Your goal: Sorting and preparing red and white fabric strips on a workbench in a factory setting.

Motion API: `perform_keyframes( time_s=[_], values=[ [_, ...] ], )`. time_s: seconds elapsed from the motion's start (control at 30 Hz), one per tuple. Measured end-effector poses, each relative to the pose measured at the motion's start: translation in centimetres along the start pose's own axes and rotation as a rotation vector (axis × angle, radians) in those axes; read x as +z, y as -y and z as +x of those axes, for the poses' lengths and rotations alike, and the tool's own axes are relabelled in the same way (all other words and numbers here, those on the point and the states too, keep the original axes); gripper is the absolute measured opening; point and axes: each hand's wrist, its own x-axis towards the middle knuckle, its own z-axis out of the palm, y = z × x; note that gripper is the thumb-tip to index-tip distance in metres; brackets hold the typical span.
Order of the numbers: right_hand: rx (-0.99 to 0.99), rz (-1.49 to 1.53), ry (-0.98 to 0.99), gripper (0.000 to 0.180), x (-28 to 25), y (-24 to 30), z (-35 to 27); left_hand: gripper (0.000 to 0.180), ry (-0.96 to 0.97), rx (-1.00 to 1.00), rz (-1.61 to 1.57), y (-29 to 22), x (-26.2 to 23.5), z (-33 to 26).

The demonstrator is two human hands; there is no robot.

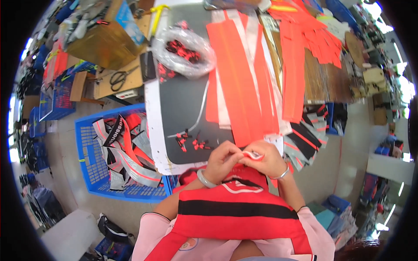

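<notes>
Close in front of my body, at the near edge of the table, my two hands meet. A small folded strip of orange and white fabric (253, 155) is pinched in my right hand (269, 160). The closed fingertips of my left hand (222, 162) grip the strip's left end, partly hidden by the fingers. Below them a red apron with a black band (237, 209) covers my front. Just beyond my hands lie long fluorescent orange strips (237, 82) over white ones. Small black and pink pieces (200, 142) rest on the dark table mat (178, 111), left of the strips.
A clear plastic bag of black and red pieces (185, 52) stands farther back on the table. Left of the table, a blue crate (93, 174) holds grey, orange and black straps. Scissors (118, 80) lie on a side table. More orange strips (292, 74) drape at the right.
</notes>
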Motion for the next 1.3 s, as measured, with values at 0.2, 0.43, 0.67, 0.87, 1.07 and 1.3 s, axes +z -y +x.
perform_keyframes(
  time_s=[0.2,0.43,0.67,0.87,1.07,1.3],
  values=[
    [-0.006,-0.168,-0.032,0.027,1.4,-5.5,-0.9,0.008,-0.078,0.097,0.158,-0.1,-0.6,1.3],
    [0.377,-0.031,0.017,0.031,-0.2,-12.7,-5.7,0.018,-0.102,0.012,0.007,0.0,-3.3,4.6],
    [0.293,-0.026,-0.332,0.054,-17.7,-14.7,5.0,0.031,-0.072,-0.150,0.239,5.1,-4.8,2.6],
    [0.223,-0.039,-0.681,0.066,-37.6,-23.4,17.4,0.034,0.313,-0.332,0.958,10.9,-6.2,-1.9],
    [0.223,-0.605,-0.251,0.080,-13.3,-18.8,21.4,0.036,0.237,-0.397,0.993,13.0,-7.8,-2.0],
    [0.324,-0.757,-0.312,0.104,1.9,-17.0,14.9,0.025,0.236,-0.232,1.168,14.3,-8.9,-0.1]
  ],
)
